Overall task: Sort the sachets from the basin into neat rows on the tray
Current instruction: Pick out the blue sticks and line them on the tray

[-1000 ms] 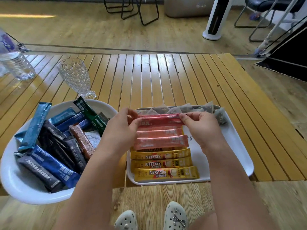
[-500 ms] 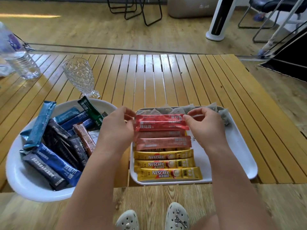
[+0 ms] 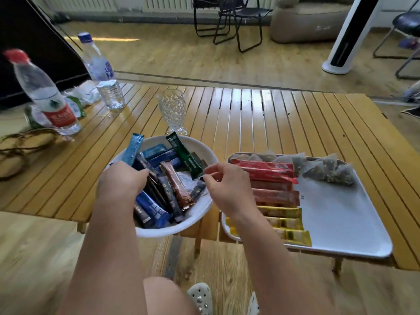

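The white basin (image 3: pixel 195 220) sits at the table's near edge, full of blue, dark, brown and green sachets (image 3: pixel 177 187). My left hand (image 3: pixel 120 180) reaches into its left side, fingertips buried among the dark sachets. My right hand (image 3: pixel 227 187) hovers over the basin's right rim with its fingers loosely curled. Its thumb and forefinger tips are close to the end of a dark sachet (image 3: pixel 197 189). On the white tray (image 3: pixel 336 212) to the right lie rows of red sachets (image 3: pixel 266 169) and yellow sachets (image 3: pixel 286 221), with tea bags (image 3: pixel 327 169) along the far edge.
A cut-glass goblet (image 3: pixel 172 110) stands just behind the basin. Two water bottles (image 3: pixel 45 94) (image 3: pixel 102 71) and some wrappers occupy the slatted table's (image 3: pixel 250 121) far left, with a coiled cord (image 3: pixel 20 144) beside them. Chairs and a white tower fan stand on the floor beyond.
Both hands left the red sachets on the tray and moved left to the basin. My view has swung left and up, bringing the bottles into sight.
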The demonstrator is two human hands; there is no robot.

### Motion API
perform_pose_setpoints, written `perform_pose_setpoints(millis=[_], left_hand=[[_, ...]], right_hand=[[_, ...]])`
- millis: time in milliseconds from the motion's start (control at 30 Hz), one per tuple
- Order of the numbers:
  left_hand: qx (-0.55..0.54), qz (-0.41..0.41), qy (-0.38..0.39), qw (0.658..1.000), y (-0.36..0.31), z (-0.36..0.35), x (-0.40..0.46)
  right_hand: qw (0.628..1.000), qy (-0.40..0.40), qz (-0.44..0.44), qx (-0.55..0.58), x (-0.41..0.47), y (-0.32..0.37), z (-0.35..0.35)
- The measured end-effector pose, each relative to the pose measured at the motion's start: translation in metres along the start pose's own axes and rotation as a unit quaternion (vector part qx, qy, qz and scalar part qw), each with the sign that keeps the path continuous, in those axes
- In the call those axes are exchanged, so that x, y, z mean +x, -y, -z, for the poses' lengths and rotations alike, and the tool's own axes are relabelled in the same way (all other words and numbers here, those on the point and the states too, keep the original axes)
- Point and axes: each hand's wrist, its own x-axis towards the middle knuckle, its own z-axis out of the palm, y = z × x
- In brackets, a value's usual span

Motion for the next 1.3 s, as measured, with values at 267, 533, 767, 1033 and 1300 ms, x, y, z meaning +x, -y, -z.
perform_pose_setpoints(millis=[267,533,767,1033,1300], left_hand=[[-0.030,-0.022,0.059,0.998,0.007,0.004,-0.008],[-0.085,-0.077,0.031,0.993,0.005,0.000,-0.005],[-0.051,0.005,-0.058,0.997,0.021,0.004,0.005],[-0.052,0.006,-0.059,0.997,0.019,-0.012,0.014],[-0.046,-0.025,-0.089,0.995,0.019,-0.027,0.023]], right_hand=[[0.984,0.059,0.052,-0.159,-0.012,0.016,-0.069],[0.987,0.056,0.020,-0.148,-0.006,0.015,-0.075],[0.991,-0.007,0.005,-0.134,0.000,0.013,-0.066],[0.995,-0.042,0.031,-0.088,0.000,0.013,-0.064],[0.994,-0.003,0.014,0.108,-0.002,0.021,-0.051]])
